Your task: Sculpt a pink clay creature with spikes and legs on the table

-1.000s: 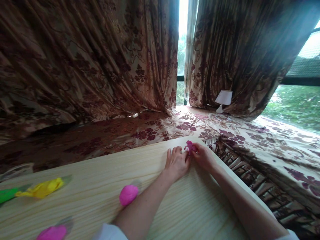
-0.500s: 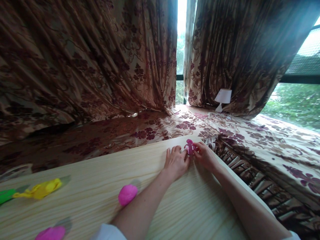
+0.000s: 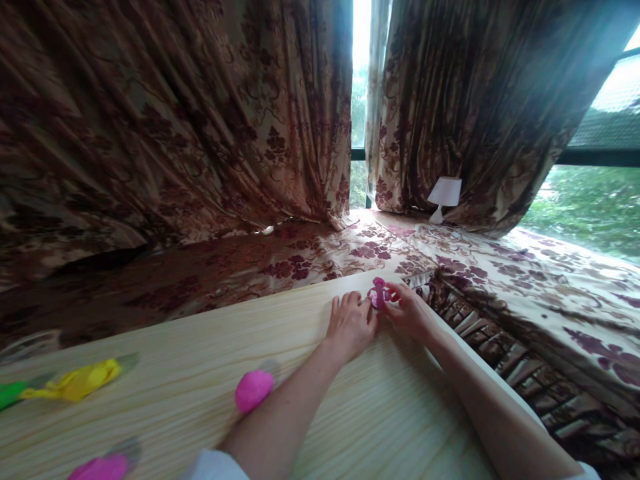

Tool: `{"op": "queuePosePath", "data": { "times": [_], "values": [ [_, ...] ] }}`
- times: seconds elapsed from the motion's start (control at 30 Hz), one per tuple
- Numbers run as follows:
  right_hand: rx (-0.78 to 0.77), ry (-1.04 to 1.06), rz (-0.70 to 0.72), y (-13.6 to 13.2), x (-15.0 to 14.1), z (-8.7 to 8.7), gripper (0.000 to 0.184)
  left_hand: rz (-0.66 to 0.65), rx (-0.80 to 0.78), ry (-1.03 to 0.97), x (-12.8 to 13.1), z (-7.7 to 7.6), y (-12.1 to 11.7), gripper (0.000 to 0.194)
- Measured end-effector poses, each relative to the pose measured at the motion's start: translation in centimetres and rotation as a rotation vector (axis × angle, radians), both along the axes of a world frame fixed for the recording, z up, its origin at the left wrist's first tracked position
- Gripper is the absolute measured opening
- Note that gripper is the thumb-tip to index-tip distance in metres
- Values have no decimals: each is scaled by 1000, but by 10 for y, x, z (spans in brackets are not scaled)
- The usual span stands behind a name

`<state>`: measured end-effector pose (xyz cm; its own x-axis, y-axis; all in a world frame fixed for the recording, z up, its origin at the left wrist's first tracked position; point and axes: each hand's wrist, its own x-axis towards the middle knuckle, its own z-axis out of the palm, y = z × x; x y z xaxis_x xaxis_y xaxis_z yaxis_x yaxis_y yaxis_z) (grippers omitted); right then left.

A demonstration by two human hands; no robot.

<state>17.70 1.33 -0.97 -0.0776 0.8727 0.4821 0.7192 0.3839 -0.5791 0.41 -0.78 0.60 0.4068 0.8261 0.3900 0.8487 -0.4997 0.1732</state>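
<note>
Both my hands meet near the far right corner of a light wooden table (image 3: 400, 427). My right hand (image 3: 411, 310) pinches a small magenta clay piece (image 3: 379, 294) between thumb and fingers. My left hand (image 3: 351, 325) rests palm down on the table just left of the piece, its fingers curled and its thumb side touching the clay. A pink clay ball (image 3: 254, 390) lies beside my left forearm.
A yellow clay lump (image 3: 80, 381) and a green one (image 3: 9, 393) lie at the table's left edge; another pink lump (image 3: 100, 467) sits at the near edge. Beyond the table is a flower-patterned cloth, heavy curtains and a small white lamp (image 3: 445, 195).
The hands and magenta piece stay in place, with only slight finger movement. The view has shifted a little.
</note>
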Motion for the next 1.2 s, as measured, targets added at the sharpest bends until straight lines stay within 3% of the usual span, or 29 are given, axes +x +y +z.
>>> {"op": "queuePosePath", "data": {
  "times": [0.27, 0.43, 0.53, 0.63, 0.8, 0.87, 0.97, 1.07, 1.2],
  "values": [
    [-18, 27, -38, -1, 3, -2, 37, 5, -6, 6, -1, 0, 0, 29],
    [-74, 75, -50, -5, 20, 6, 49, 14, -26, 20, 1, 1, 0, 31],
    [-94, 115, -52, -23, 32, 18, 45, 27, -41, 37, 0, 9, -3, 34],
    [-87, 169, -52, -60, 27, 29, 33, 24, -47, 74, -14, 31, -16, 35],
    [-100, 306, 61, -136, -31, 26, 17, 42, -43, 163, -81, 71, -66, 24],
    [-140, 396, 166, -158, -62, 23, 16, 89, -54, 192, -113, 73, -91, 23],
    [-183, 473, 267, -177, -109, 21, 15, 153, -181, 177, -154, 60, -121, 27],
    [-194, 529, 298, -184, -153, 25, 15, 154, -230, -113, -177, 42, -140, 39],
    [-130, 644, 240, -192, -205, 34, 24, 240, -364, -782, -176, 28, -165, 37]
  ]
}}
